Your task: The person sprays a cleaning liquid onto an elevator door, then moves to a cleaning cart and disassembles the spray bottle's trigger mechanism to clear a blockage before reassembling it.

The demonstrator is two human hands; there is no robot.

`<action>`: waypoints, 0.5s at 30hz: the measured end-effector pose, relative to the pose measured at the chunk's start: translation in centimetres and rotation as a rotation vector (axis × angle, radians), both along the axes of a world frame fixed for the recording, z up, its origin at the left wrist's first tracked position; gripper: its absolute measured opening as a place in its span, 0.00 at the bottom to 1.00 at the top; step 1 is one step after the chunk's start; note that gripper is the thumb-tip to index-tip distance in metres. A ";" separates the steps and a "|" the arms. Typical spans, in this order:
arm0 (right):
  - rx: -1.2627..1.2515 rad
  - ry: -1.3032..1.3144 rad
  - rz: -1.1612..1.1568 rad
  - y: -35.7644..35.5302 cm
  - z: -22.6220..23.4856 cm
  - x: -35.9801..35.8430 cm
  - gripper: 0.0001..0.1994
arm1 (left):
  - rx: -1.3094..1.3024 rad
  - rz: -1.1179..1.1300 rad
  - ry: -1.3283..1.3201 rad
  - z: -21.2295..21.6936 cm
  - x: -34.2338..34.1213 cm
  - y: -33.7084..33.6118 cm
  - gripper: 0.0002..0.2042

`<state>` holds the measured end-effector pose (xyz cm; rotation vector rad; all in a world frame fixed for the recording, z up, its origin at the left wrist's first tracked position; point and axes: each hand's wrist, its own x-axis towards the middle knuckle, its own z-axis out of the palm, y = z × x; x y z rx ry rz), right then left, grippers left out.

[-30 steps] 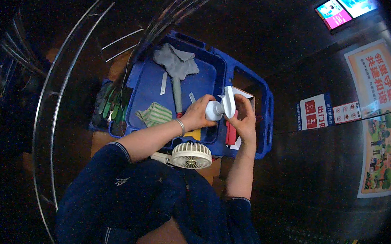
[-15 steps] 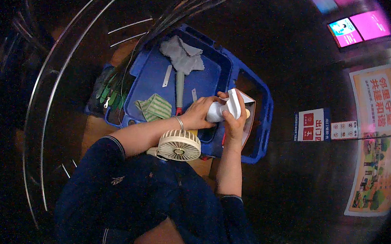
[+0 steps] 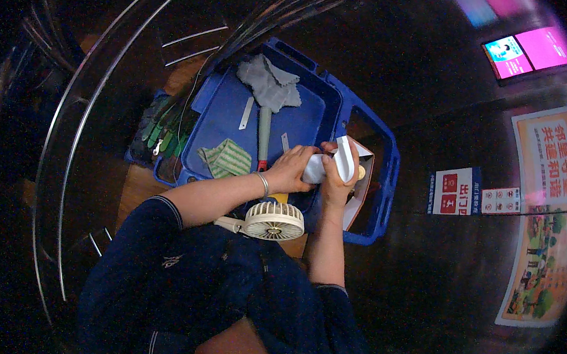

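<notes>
My left hand (image 3: 289,169) wraps its fingers round the near-left end of a white rounded thing (image 3: 314,170), like a small bottle or canister. My right hand (image 3: 337,188) grips its other end, where a flat, angled white piece (image 3: 344,156) stands up between thumb and fingers. Its exact kind does not show. Both hands are over the right part of a blue plastic caddy (image 3: 304,107). Under and beside my right hand is an open white box (image 3: 359,198). A yellow thing (image 3: 279,197) lies partly hidden below my left wrist.
The caddy holds a grey cloth (image 3: 270,82), a grey-handled tool (image 3: 264,133), a green striped cloth (image 3: 229,159) and a pale metal strip (image 3: 246,113). A cream handheld fan (image 3: 274,222) is at my chest. Metal rails (image 3: 72,131) curve at left; posters (image 3: 455,191) hang at right.
Both hands stay on the white thing, with only slight shifts. The fan has swung a little to the right and down; the view has moved slightly.
</notes>
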<state>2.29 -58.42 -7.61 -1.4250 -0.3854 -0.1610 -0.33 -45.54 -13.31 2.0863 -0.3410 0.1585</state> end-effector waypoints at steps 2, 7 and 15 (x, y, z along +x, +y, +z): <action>-0.013 -0.015 0.026 0.4 1.2 -0.4 0.25 | -0.033 0.001 -0.030 -0.1 0.0 0.0 0.41; -0.092 0.044 -0.018 -0.7 -0.1 -0.1 0.20 | -0.024 -0.023 -0.040 0.4 -0.2 -0.2 0.41; -0.047 0.076 0.064 -0.4 0.0 0.1 0.17 | -0.014 0.000 -0.006 -0.1 -0.1 -0.2 0.41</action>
